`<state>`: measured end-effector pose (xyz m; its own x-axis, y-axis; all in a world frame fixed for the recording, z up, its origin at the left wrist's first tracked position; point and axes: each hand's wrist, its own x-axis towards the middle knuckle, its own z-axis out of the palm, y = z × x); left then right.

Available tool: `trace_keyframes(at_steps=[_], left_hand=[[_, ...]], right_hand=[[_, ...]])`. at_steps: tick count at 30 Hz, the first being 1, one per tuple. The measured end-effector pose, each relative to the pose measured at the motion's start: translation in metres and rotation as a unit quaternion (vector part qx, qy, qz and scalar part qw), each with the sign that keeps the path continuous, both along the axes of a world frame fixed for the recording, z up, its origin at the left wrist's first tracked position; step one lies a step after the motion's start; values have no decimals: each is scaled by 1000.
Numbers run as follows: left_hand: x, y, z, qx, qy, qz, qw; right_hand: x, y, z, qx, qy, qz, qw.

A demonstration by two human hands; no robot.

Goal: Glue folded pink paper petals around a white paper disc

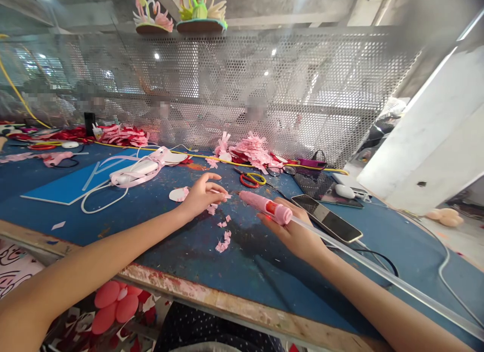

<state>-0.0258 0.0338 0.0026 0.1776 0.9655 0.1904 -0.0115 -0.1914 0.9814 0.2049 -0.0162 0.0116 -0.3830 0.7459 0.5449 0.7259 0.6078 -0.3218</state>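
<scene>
Landmark: red-and-yellow scissors [250, 184], lying on the blue table [151, 241]. Just nearer than the scissors: pink glue gun [257, 200], in the grasp of the right hand [295, 231], with fingers wrapped from beneath; pressure on any trigger hidden, cannot tell. Out of the gun's rear, well to the right of the scissors and nearer: long translucent glue stick [363, 258].

Left of the scissors and slightly nearer: left hand [200, 195], with a small pink scrap [227, 196] apparently pinched at the fingertips. Gun's tip close to the scrap; touching or just apart, cannot tell.

Likely handling, scrap: very light, soft, easily creased, liable to cling to skin if tacky. Best held by the edge farthest from the gun's tip. Likely handling, gun: stiff shell, modest weight, probably hot at the tip; best gripped by the body, with allowance for drag from the trailing stick.

Loose, nearer than the scissors: pink strips [224, 242], probably flimsy. Farther left: white oval piece [176, 194], partly pink. Right and nearer: smartphone [333, 220], flat. Beyond the scissors, by the perforated screen [227, 64]: heap of pink fringed pieces [251, 148].
</scene>
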Motion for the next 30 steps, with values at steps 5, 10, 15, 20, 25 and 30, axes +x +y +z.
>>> trace_keyframes(at_steps=[5,10,15,20,25,30], left_hand=[[0,-2,2,-3,8,3,1000],[1,-3,4,-5,12,9,1000],[0,-2,4,-6,3,11,1000],[0,-2,3,-6,1,11,1000],[0,-2,2,-3,-3,6,1000],[-1,-2,2,-3,0,4,1000]], right_hand=[[-1,0,1,-56,59,-9,997],[-1,5,-3,-146,144,-11,979],[4,13,-8,-199,241,-53,948],[7,18,-9,-223,292,-81,927],[3,13,-3,-251,310,-48,916],[-3,7,1,-266,319,-39,909]])
